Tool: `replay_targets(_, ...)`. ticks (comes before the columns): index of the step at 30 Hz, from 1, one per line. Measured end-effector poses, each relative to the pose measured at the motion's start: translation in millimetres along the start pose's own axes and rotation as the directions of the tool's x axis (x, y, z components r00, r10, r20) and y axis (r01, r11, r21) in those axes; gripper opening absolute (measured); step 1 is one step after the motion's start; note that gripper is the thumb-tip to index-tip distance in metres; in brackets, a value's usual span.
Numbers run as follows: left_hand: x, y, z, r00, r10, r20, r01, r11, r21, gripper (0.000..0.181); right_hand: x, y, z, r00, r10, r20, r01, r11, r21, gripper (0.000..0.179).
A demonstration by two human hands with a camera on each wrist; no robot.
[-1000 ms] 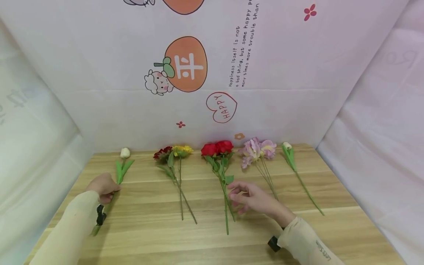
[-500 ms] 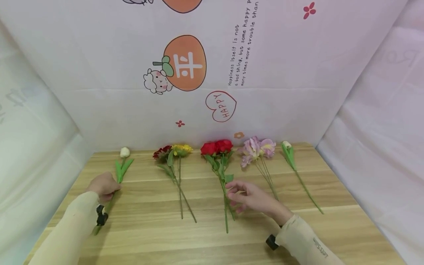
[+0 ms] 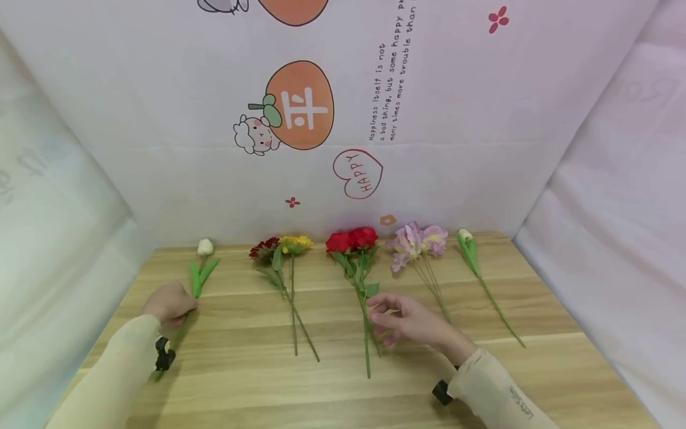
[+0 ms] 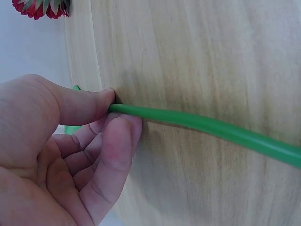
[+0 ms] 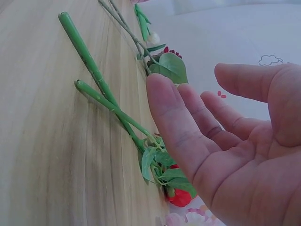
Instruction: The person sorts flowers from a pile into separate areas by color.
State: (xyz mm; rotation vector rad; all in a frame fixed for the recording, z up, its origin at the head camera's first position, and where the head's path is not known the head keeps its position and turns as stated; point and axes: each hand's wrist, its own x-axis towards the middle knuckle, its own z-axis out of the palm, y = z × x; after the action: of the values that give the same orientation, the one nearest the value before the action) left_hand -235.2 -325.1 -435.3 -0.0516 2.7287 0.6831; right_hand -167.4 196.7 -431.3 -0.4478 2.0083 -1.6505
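At the table's left side my left hand (image 3: 170, 302) pinches the stem of a white tulip (image 3: 205, 248) between thumb and fingers. In the left wrist view that green stem (image 4: 202, 123) runs out from the fingertips to the right, close over the wood. My right hand (image 3: 409, 322) hovers with relaxed, spread fingers beside two red roses (image 3: 351, 239), and its fingertips overlap their stems in the head view. In the right wrist view the palm faces sideways and holds nothing; the crossed rose stems (image 5: 96, 77) lie on the table past the fingers.
Along the back of the wooden table (image 3: 241, 393) lie a dark red flower (image 3: 264, 250), a yellow flower (image 3: 296, 243), pale purple flowers (image 3: 409, 241) and a second white tulip (image 3: 465, 235). White printed cloth (image 3: 455, 119) encloses the back and both sides.
Both hands stay nearly where they were, the left still pinching the tulip stem. The head view has shifted very slightly.
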Motion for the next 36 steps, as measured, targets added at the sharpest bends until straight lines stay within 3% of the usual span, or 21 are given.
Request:
replay_targets(6, -5.7, -3.1, 4.6, 1.000, 0.026, -0.014, -0.026, 0.999, -0.019, 0.038, 0.9, 1.3, 1.5, 1.000, 0.018, 0.012, -0.018, 1.000, 0.002, 0.049)
replay_targets(9, -6.3, -2.5, 3.8, 0.997, 0.056, -0.051, -0.058, 0.998, -0.025, 0.035, 2.2, 0.5, 0.6, 1.000, 0.011, 0.017, -0.011, 1.000, -0.008, 0.051)
replay_targets(13, -5.9, 1.6, 1.4, 0.988, 0.104, -0.110, -0.108, 0.994, -0.023, 0.039, 2.8, -1.8, -0.8, 1.000, 0.007, 0.018, -0.007, 1.000, -0.012, 0.052)
replay_targets(18, -10.1, 10.8, -4.4, 0.984, 0.138, -0.113, -0.144, 0.989, -0.045, 0.042, 2.5, -3.4, 0.2, 1.000, 0.015, 0.015, -0.015, 1.000, -0.013, 0.052)
replay_targets(26, -25.3, 46.4, -10.3, 0.984, 0.151, -0.091, -0.167, 0.966, -0.200, 0.029, 4.4, -5.2, 2.8, 1.000, 0.009, 0.016, -0.009, 1.000, -0.012, 0.052)
replay_targets(36, -31.5, 104.8, 0.7, 0.972, 0.214, -0.096, -0.235, 0.891, -0.388, 0.026, 2.6, -9.6, 3.4, 1.000, -0.006, 0.025, 0.006, 1.000, -0.008, 0.049)
